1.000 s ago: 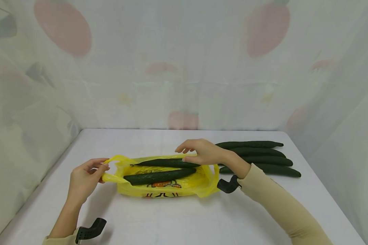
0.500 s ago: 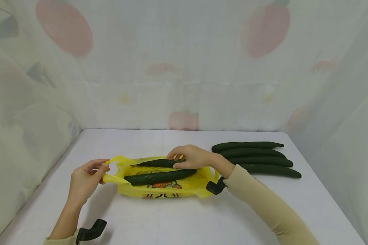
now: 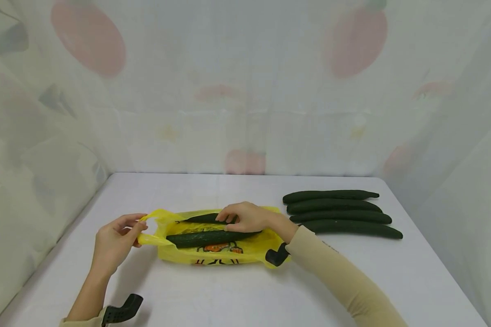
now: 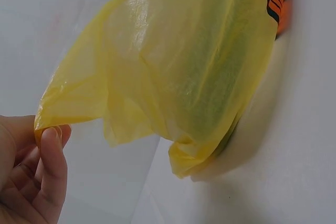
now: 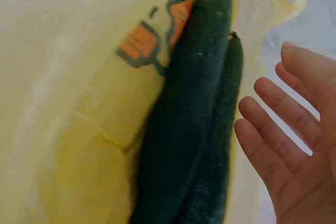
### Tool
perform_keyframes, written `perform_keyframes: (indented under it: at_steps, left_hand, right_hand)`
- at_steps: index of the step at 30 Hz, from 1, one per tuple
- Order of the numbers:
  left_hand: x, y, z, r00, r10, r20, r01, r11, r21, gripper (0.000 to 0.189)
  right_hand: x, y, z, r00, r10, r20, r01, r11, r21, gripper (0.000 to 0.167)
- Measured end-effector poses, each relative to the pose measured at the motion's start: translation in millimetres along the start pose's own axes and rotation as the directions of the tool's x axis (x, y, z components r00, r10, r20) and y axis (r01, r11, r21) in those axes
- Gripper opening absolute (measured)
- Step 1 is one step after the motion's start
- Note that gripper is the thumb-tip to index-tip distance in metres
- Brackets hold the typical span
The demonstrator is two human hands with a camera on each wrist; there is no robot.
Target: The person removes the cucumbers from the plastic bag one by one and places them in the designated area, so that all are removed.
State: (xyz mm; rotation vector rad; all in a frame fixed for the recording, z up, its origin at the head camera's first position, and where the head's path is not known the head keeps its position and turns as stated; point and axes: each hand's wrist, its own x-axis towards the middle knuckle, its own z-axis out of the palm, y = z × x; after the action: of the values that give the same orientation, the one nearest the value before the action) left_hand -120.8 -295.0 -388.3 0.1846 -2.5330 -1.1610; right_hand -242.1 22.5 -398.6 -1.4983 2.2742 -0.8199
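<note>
**Two cucumbers in the yellow bag, one hand on its handle, one hand over its opening**

From my seat I have the yellow bag [image 3: 176, 258] lying on the white table [image 3: 212, 295], its mouth spread open upward. At the bag's left end, the left hand [image 3: 115, 240] pinches the handle [image 3: 159, 212] between thumb and fingers; my left wrist view shows that handle drawn out and taut.

Over the right half of the bag I have the right hand [image 3: 249, 218]. My right wrist view shows its fingers relaxed, apart and slightly bent, gripping nothing. I can't tell whether any fingertip touches a cucumber.

Inside the bag lie two cucumbers lengthwise. The far cucumber [image 3: 202, 218] runs along the bag's far wall, its right part hidden from me behind the right hand. The near cucumber [image 3: 204, 238] lies closer to the bag's front wall, just behind an orange and black print [image 3: 221, 248]. In the right wrist view the two overlap, so I can't say whether they touch.

Beyond the bag's right end, I count four more cucumbers [image 3: 339, 216] on the table, side by side and roughly parallel. Behind the bag and table hangs a pale cloth [image 3: 167, 81] with faded red shapes.
</note>
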Motion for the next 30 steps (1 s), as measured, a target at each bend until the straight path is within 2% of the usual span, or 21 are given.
perform_keyframes:
  at_steps: [8, 20, 30]
  left_hand:
    - [0.0, -0.8, 0.1, 1.0, 0.005, 0.003, -0.005, 1.0, 0.002, 0.023]
    - [1.3, -0.3, 0.6, 1.0, -0.023, 0.011, 0.023, 1.0, 0.017, 0.024]
    - [1.1, -0.8, 1.5, 1.0, -0.014, 0.011, 0.013, 1.0, 0.022, 0.024]
  right_hand:
    - [4.2, 4, 14, 1.0, -0.001, 0.015, 0.002, 0.998, -0.062, 0.036]
    - [10.5, 5, 30, 0.997, 0.046, 0.055, -0.039, 0.991, -0.125, 0.041]
    - [15.7, 3, 37, 0.99, 0.103, 0.093, -0.083, 0.975, -0.204, 0.047]
